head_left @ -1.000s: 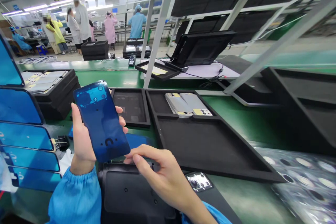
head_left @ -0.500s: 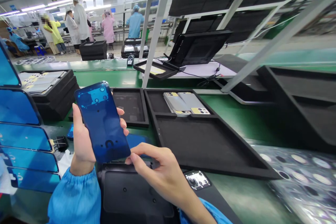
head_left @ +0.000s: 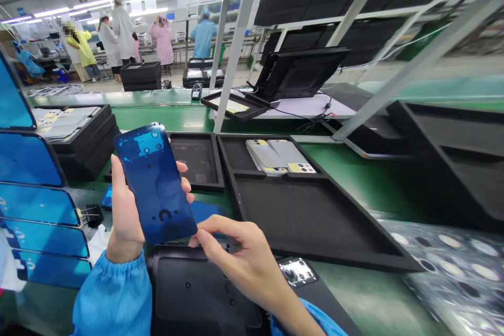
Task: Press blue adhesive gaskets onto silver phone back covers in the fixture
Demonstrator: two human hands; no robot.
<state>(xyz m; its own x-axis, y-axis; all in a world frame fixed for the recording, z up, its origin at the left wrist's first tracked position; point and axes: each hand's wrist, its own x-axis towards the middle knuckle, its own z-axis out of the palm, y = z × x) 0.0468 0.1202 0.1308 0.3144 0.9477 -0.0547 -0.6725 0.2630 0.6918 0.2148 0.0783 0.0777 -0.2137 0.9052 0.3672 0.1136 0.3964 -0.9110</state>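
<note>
My left hand (head_left: 125, 210) grips a blue film-covered phone back panel (head_left: 154, 184) by its long edges and holds it upright above the bench. My right hand (head_left: 236, 257) pinches at the panel's lower right corner with thumb and forefinger, the other fingers curled. Below both hands lies a black moulded fixture (head_left: 197, 294). A large black tray (head_left: 307, 215) to the right holds a few pale phone back covers (head_left: 279, 156) in its far compartment.
Blue film sheets (head_left: 35, 205) hang in a row at the left, with a binder clip (head_left: 88, 215) beside them. Stacked black trays (head_left: 84, 142) of covers stand at the back left. A smaller black tray (head_left: 197, 160) lies behind the panel. Metal frame posts (head_left: 236, 47) rise ahead. People work in the distance.
Hardly anything has moved; the panel and both hands have shifted very slightly to the right in view.
</note>
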